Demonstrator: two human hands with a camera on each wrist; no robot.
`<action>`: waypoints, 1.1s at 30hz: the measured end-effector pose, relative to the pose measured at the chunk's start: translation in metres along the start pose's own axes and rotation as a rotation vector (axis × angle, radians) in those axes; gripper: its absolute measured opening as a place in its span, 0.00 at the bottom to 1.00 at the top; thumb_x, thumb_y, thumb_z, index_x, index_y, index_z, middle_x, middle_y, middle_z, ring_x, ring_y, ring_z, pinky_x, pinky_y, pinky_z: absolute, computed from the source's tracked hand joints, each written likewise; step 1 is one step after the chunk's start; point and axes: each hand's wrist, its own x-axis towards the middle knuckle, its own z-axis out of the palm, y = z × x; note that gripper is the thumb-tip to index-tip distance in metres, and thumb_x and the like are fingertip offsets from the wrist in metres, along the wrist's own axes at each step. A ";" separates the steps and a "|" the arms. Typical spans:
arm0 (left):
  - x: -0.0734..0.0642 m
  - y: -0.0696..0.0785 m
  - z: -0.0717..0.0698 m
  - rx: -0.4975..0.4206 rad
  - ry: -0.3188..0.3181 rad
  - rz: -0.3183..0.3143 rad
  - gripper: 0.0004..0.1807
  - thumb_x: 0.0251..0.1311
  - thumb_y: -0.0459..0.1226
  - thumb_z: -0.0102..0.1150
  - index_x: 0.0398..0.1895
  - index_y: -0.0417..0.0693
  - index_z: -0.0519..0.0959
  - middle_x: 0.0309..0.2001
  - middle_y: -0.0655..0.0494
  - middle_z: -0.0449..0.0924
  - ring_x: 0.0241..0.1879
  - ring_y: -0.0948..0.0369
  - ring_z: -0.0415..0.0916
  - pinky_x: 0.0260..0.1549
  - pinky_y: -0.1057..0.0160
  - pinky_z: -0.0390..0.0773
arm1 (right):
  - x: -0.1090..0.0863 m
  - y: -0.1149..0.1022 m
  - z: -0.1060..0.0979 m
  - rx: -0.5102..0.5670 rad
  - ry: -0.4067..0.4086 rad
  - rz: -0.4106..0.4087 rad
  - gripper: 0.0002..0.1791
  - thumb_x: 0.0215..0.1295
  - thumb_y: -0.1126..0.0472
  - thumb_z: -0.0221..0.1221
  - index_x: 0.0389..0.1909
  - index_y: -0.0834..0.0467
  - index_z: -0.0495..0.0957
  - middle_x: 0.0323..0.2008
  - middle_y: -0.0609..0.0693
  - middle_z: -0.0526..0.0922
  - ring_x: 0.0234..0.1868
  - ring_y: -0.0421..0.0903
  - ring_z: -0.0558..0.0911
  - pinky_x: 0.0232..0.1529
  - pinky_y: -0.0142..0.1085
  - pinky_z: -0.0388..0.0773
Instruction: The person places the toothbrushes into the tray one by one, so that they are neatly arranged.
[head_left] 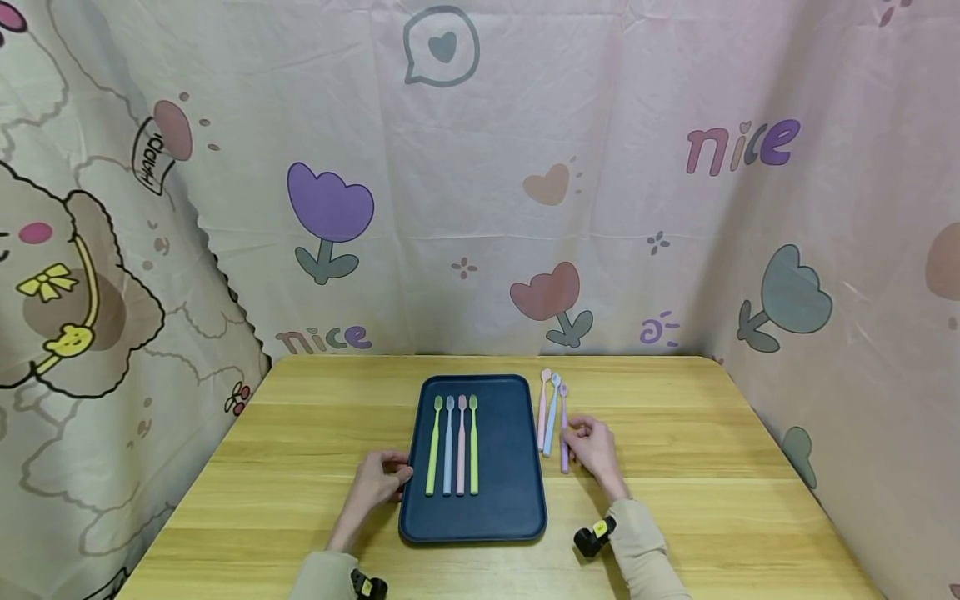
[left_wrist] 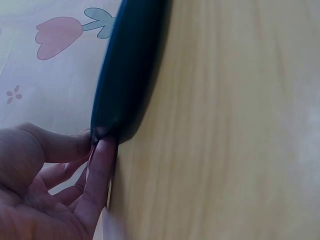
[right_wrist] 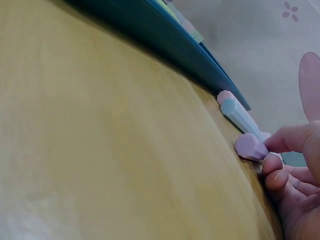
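Observation:
A dark blue tray (head_left: pixel 510 508) lies on the table, bearing a row of toothbrushes: a green one (head_left: pixel 434 450), a blue one (head_left: pixel 448 454), a pink one (head_left: pixel 461 454) and another green one (head_left: pixel 474 454). At its left edge my left hand (head_left: pixel 378 479) grips the rim, thumb (left_wrist: pixel 67 147) above and a finger (left_wrist: pixel 101 170) against the underside. Right of the tray, my right hand (head_left: pixel 595 447) pinches the handle of a purple toothbrush (right_wrist: pixel 250 146) between thumb and fingertips. Just left of it lie a blue toothbrush (head_left: pixel 552 417) and a pink toothbrush (head_left: pixel 543 412).
The wooden table (head_left: pixel 300 433) extends to both sides of the tray. A printed curtain (head_left: pixel 450 208) hangs behind it and along both sides. Black wrist cameras (head_left: pixel 592 537) sit at both sleeves.

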 end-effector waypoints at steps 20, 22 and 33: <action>-0.002 0.001 0.000 -0.002 -0.002 -0.011 0.12 0.62 0.25 0.61 0.48 0.27 0.81 0.38 0.40 0.84 0.27 0.60 0.79 0.23 0.60 0.85 | -0.001 -0.004 0.003 -0.147 0.091 -0.045 0.06 0.53 0.67 0.64 0.30 0.66 0.82 0.16 0.49 0.81 0.09 0.35 0.73 0.10 0.27 0.69; -0.002 0.000 0.000 -0.010 -0.002 -0.011 0.12 0.62 0.25 0.61 0.48 0.27 0.81 0.38 0.40 0.84 0.27 0.60 0.79 0.23 0.60 0.85 | -0.001 -0.004 0.003 -0.138 0.092 -0.045 0.06 0.54 0.66 0.64 0.30 0.66 0.81 0.16 0.49 0.81 0.10 0.34 0.73 0.10 0.27 0.69; -0.002 0.001 -0.001 -0.013 -0.005 -0.007 0.12 0.62 0.25 0.60 0.48 0.27 0.80 0.38 0.39 0.84 0.27 0.60 0.79 0.23 0.61 0.85 | 0.001 -0.001 0.003 -0.040 0.054 0.006 0.07 0.59 0.67 0.62 0.34 0.69 0.81 0.18 0.48 0.80 0.14 0.37 0.74 0.12 0.26 0.70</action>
